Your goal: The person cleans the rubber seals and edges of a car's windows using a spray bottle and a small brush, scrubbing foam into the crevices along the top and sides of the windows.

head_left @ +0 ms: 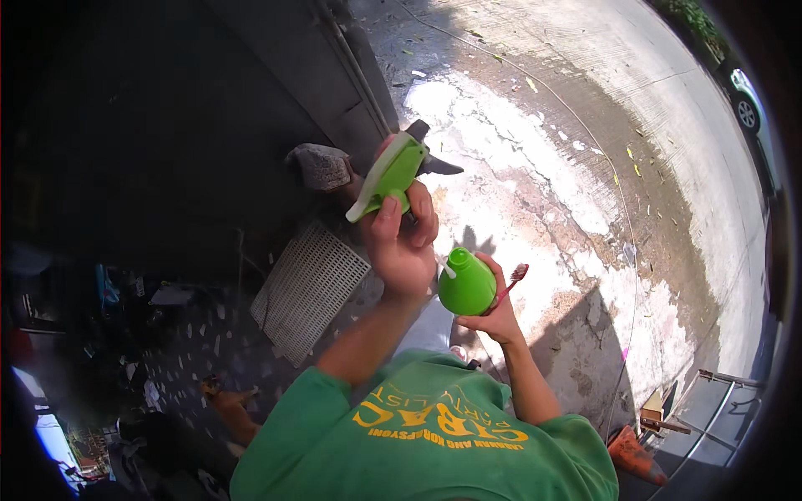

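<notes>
In my left hand point(403, 249) is a green spray trigger head point(394, 177) with a white back and a dark nozzle and lever. The fingers and thumb close around its base. A thin whitish tube point(445, 265) shows between the trigger head and the bottle; where its upper end goes is hidden. My right hand point(499, 313) grips a green spray bottle point(467, 284) with its open-looking neck upward. A red toothbrush point(512, 281) with pale bristles is also held in that hand, sticking out to the right. The trigger head is apart from the bottle.
Dark metal panels point(284, 50) rise at the left, with a grey stone block point(322, 167) by their edge. A white perforated mat point(309, 288) lies below. A brown dog point(232, 407) is at lower left. A long cable point(614, 171) crosses the concrete; a car point(749, 113) stands far right.
</notes>
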### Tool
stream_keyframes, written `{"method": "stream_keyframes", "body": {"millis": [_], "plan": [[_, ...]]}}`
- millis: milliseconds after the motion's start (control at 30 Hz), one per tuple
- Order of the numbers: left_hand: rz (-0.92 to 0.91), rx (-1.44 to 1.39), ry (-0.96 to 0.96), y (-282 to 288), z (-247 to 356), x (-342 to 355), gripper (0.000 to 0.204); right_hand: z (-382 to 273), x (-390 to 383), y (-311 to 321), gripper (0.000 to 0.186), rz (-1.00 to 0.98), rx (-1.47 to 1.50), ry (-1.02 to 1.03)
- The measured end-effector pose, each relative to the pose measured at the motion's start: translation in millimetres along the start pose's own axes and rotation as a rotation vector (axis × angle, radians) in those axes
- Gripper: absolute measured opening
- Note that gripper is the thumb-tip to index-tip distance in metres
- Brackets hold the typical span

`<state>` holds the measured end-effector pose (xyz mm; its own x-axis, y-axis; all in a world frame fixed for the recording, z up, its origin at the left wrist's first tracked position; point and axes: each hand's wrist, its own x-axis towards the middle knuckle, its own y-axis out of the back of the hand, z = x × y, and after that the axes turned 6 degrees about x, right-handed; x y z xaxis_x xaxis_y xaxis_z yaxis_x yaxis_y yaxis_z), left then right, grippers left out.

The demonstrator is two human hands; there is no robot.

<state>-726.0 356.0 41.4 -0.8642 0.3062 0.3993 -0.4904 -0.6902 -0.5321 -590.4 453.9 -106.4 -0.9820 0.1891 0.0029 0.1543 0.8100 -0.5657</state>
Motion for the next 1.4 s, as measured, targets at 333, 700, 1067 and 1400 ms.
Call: {"method": "stream_keyframes", "body": {"millis": [333,700,1067,1400], "plan": [[-0.014,0.021,-0.042,37.5,-179.7,342.0,0.061,-72.8,359.7,115.6,0.112,0.035,-0.118,-0.097],[-0.011,0.035,-0.018,89.0,-382.6,736.9,0.060,-125.1,784.0,238.2,0.105,-0.033,-0.004,0.011],[0.268,0.552,0.102,245.2,-481.0,1121.5,0.034,-191.4,1314.3,216.6,0.103,-0.421,-0.209,-0.033],[0.229,0.169,0.072,403.3,-527.8,1492.9,0.039,-204.0,1693.7,159.7,0.096,-0.280,-0.018,-0.113]]}}
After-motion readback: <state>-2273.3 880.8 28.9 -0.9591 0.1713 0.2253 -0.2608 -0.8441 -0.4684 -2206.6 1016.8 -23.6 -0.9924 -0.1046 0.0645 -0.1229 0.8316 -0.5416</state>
